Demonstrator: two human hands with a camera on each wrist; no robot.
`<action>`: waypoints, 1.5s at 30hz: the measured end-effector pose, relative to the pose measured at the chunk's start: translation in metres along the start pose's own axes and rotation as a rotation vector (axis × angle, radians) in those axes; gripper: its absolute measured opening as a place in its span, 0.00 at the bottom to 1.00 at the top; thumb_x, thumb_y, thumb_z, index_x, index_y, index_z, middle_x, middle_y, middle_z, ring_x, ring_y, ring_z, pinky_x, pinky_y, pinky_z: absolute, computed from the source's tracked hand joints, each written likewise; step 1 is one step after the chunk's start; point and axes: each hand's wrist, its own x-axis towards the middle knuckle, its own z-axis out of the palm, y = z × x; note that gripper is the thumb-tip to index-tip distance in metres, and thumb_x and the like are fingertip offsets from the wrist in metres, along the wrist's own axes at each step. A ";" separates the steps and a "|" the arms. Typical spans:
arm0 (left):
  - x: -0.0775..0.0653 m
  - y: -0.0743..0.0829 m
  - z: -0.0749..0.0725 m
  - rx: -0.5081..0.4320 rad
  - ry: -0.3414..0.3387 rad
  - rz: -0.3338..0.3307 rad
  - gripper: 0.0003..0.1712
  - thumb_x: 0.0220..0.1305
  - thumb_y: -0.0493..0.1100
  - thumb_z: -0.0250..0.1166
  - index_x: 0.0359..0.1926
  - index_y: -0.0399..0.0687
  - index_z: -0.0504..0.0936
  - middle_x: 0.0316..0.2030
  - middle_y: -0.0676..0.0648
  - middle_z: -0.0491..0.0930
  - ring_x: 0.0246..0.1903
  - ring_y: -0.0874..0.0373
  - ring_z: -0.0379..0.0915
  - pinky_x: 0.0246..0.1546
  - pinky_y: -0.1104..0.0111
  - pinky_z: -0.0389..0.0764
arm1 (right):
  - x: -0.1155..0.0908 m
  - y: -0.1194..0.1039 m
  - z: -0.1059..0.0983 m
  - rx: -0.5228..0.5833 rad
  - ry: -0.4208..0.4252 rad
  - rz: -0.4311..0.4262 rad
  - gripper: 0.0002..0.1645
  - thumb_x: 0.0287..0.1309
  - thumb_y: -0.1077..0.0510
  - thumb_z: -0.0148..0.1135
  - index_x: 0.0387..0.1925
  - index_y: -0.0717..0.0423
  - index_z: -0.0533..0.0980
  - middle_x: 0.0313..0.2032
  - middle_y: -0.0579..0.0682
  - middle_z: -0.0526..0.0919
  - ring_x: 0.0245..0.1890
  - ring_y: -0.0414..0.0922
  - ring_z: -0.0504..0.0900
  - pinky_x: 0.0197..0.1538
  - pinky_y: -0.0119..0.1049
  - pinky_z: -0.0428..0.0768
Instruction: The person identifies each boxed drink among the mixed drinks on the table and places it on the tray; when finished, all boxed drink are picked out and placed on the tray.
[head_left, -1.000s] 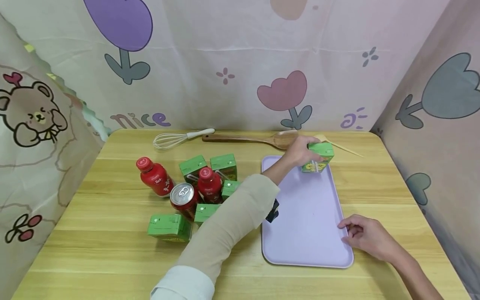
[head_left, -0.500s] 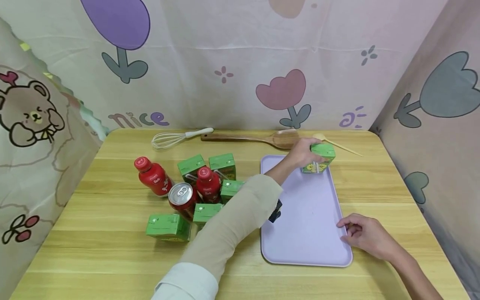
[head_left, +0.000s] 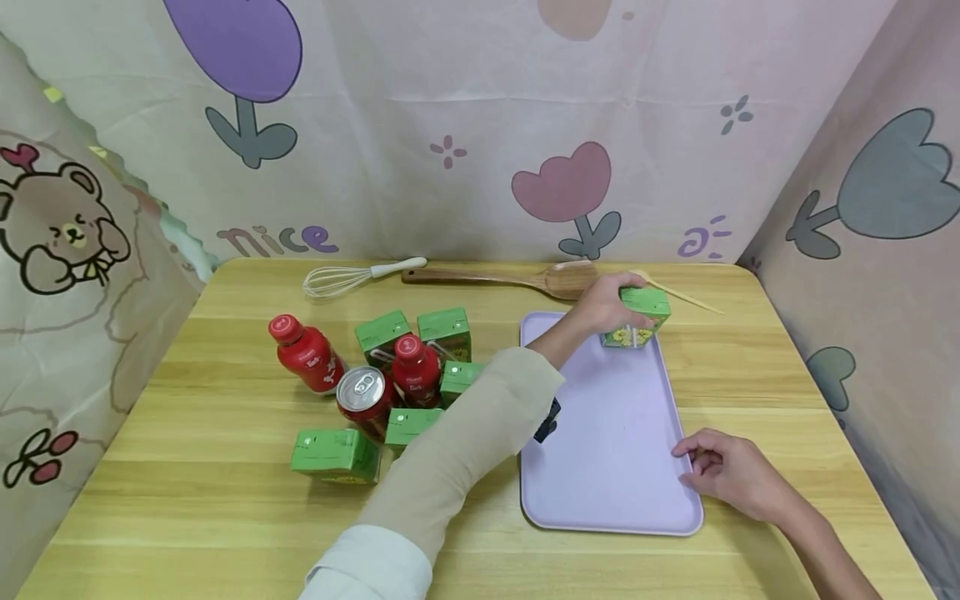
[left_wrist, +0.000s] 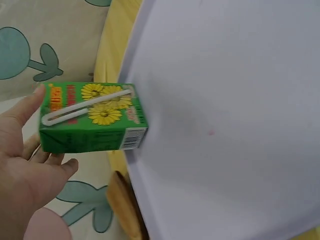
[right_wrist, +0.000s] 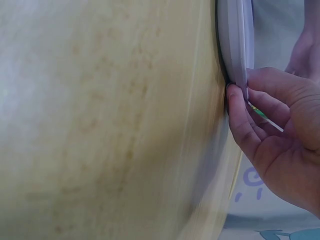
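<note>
At the far right corner of the lilac tray (head_left: pixel 611 467), my left hand (head_left: pixel 602 304) grips a green drink carton (head_left: pixel 647 307). The left wrist view shows yellow flowers and a white straw on the carton's side (left_wrist: pixel 90 117), with my thumb at its top end and fingers partly hidden beside it. The carton stands upright on the tray. My right hand (head_left: pixel 738 475) pinches the tray's right rim near the front corner. In the right wrist view, thumb and fingertips of that hand (right_wrist: pixel 285 130) meet at the tray edge (right_wrist: pixel 235 45).
Left of the tray stand several green cartons (head_left: pixel 335 454), two red bottles (head_left: pixel 306 354) and a red can (head_left: pixel 365 396). Along the back lie a whisk (head_left: pixel 360 277), a wooden spatula (head_left: pixel 487 277) and a thin yellow utensil (head_left: pixel 686 296). A patterned cloth (head_left: pixel 450 100) hangs behind the wooden table (head_left: pixel 187 500).
Both hands keep almost the same place, the left on the carton and the right on the tray rim. The head view has shifted slightly.
</note>
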 end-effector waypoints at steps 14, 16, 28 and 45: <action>-0.038 0.036 -0.028 -0.129 0.015 0.043 0.40 0.47 0.46 0.76 0.63 0.55 0.70 0.62 0.56 0.72 0.63 0.62 0.65 0.59 0.71 0.71 | 0.001 -0.001 -0.001 0.004 -0.025 0.021 0.16 0.43 0.69 0.70 0.38 0.59 0.78 0.28 0.49 0.77 0.26 0.31 0.73 0.28 0.27 0.77; -0.046 0.039 -0.037 -0.139 -0.002 0.068 0.39 0.48 0.45 0.75 0.62 0.51 0.71 0.61 0.54 0.73 0.61 0.62 0.67 0.57 0.73 0.72 | 0.001 -0.001 0.000 0.009 -0.031 0.024 0.16 0.43 0.69 0.69 0.38 0.59 0.78 0.28 0.49 0.78 0.27 0.31 0.73 0.28 0.27 0.77; -0.119 0.044 -0.108 0.033 -0.118 0.268 0.37 0.51 0.49 0.73 0.62 0.52 0.71 0.60 0.54 0.74 0.62 0.62 0.67 0.61 0.70 0.70 | -0.001 -0.004 0.000 -0.010 -0.037 0.033 0.17 0.44 0.67 0.71 0.39 0.59 0.78 0.28 0.48 0.77 0.26 0.30 0.72 0.28 0.27 0.76; -0.169 -0.043 -0.217 0.027 0.119 0.158 0.31 0.57 0.36 0.67 0.62 0.42 0.71 0.62 0.44 0.72 0.64 0.52 0.65 0.68 0.60 0.63 | 0.000 -0.003 -0.001 0.010 -0.058 0.027 0.16 0.45 0.67 0.69 0.39 0.59 0.78 0.30 0.49 0.78 0.27 0.30 0.72 0.29 0.27 0.77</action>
